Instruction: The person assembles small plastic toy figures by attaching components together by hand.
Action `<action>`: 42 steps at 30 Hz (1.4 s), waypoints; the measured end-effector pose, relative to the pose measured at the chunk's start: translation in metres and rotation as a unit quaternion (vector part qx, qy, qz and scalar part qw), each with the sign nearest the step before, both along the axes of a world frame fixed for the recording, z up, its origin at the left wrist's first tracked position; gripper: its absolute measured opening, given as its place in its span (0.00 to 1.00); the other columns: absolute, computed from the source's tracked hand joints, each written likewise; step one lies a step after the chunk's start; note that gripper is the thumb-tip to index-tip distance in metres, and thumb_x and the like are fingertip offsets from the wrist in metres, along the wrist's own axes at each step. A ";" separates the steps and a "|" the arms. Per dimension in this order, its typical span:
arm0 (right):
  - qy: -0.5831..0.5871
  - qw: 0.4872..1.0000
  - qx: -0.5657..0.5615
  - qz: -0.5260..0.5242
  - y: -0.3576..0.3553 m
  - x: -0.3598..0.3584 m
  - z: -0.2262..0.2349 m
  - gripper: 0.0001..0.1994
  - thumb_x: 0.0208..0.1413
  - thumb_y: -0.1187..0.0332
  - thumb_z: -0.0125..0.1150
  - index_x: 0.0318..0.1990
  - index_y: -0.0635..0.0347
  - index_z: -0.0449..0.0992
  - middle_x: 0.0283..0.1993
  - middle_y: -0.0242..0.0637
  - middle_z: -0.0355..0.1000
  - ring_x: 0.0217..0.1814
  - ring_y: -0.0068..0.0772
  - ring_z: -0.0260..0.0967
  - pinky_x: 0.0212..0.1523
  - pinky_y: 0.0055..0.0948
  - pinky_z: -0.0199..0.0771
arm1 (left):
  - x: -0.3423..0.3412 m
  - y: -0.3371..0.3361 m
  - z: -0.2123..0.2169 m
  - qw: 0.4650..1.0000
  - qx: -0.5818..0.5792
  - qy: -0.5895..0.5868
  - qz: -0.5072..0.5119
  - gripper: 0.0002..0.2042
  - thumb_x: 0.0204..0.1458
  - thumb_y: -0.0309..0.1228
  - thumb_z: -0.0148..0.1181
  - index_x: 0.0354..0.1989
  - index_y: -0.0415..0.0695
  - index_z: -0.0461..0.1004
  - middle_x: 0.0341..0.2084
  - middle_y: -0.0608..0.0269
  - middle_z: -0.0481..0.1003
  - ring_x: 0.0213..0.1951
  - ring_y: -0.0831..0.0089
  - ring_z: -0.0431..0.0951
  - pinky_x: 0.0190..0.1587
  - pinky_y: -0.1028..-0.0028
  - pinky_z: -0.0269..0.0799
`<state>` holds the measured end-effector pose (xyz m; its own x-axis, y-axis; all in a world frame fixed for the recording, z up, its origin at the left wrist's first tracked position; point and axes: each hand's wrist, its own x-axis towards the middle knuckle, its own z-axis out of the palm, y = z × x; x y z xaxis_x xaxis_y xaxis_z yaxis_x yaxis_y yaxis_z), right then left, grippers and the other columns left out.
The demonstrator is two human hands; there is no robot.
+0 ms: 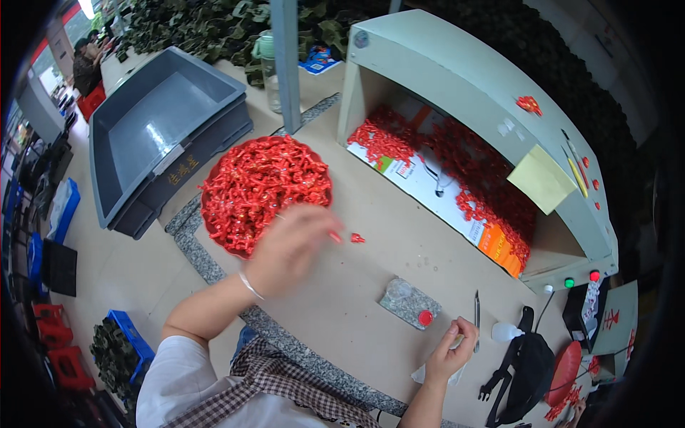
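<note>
My left hand (289, 246) reaches over the near edge of a round red tray (217, 232) heaped with small red plastic pieces (264, 182); its fingertips touch one red piece (335, 236) on the tan table. Another loose red piece (357, 238) lies just right of it. My right hand (449, 353) rests near the table's front edge, pinching thin metal tweezers (477, 314) that point away from me; a white cloth (424, 372) lies under the hand.
A pale green hood-shaped box (457, 78) at the back right holds many red pieces. Stacked grey bins (164, 128) stand at the left. A grey stone block with a red cap (410, 303), a white squeeze bottle (505, 331) and a black bag (524, 371) lie near my right hand.
</note>
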<state>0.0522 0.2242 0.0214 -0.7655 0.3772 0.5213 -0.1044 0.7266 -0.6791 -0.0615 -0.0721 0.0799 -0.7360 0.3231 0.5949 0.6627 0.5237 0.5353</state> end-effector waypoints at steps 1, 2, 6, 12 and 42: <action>0.006 0.999 0.030 0.010 0.001 0.000 0.002 0.05 0.51 0.80 0.46 0.34 0.68 0.68 0.32 0.41 0.63 0.33 0.32 0.61 0.34 0.24 0.63 | -0.006 -0.010 0.005 0.997 -0.036 0.015 0.060 0.16 0.43 0.18 0.53 0.42 0.41 0.70 0.39 0.54 0.69 0.43 0.59 0.69 0.45 0.68 0.65; 0.007 0.999 0.032 0.000 0.002 0.000 0.001 0.05 0.51 0.80 0.46 0.34 0.68 0.68 0.32 0.41 0.63 0.33 0.32 0.61 0.34 0.24 0.63 | -0.010 -0.020 0.008 0.990 -0.071 0.030 0.119 0.16 0.42 0.18 0.54 0.42 0.42 0.70 0.39 0.54 0.69 0.43 0.58 0.69 0.46 0.66 0.65; 0.009 1.000 0.019 0.015 0.001 0.001 0.002 0.05 0.49 0.80 0.47 0.34 0.68 0.68 0.32 0.41 0.64 0.31 0.32 0.61 0.31 0.24 0.63 | -0.015 -0.039 0.026 0.951 -0.243 0.074 0.175 0.15 0.42 0.23 0.56 0.41 0.42 0.70 0.41 0.55 0.68 0.43 0.58 0.68 0.47 0.63 0.62; 0.030 0.999 0.022 0.023 0.006 0.003 0.002 0.05 0.49 0.80 0.47 0.34 0.67 0.69 0.31 0.40 0.64 0.30 0.31 0.62 0.33 0.24 0.63 | -0.047 0.037 0.041 0.974 -0.221 0.045 -0.038 0.12 0.45 0.30 0.56 0.40 0.44 0.71 0.40 0.60 0.69 0.44 0.62 0.68 0.49 0.65 0.62; 0.036 0.998 -0.046 0.020 0.012 -0.001 -0.004 0.06 0.49 0.80 0.49 0.35 0.67 0.69 0.32 0.39 0.65 0.30 0.29 0.63 0.31 0.22 0.64 | -0.112 0.171 -0.040 0.677 0.455 -0.544 -0.196 0.17 0.52 0.23 0.46 0.51 0.34 0.61 0.42 0.56 0.69 0.46 0.70 0.71 0.46 0.76 0.70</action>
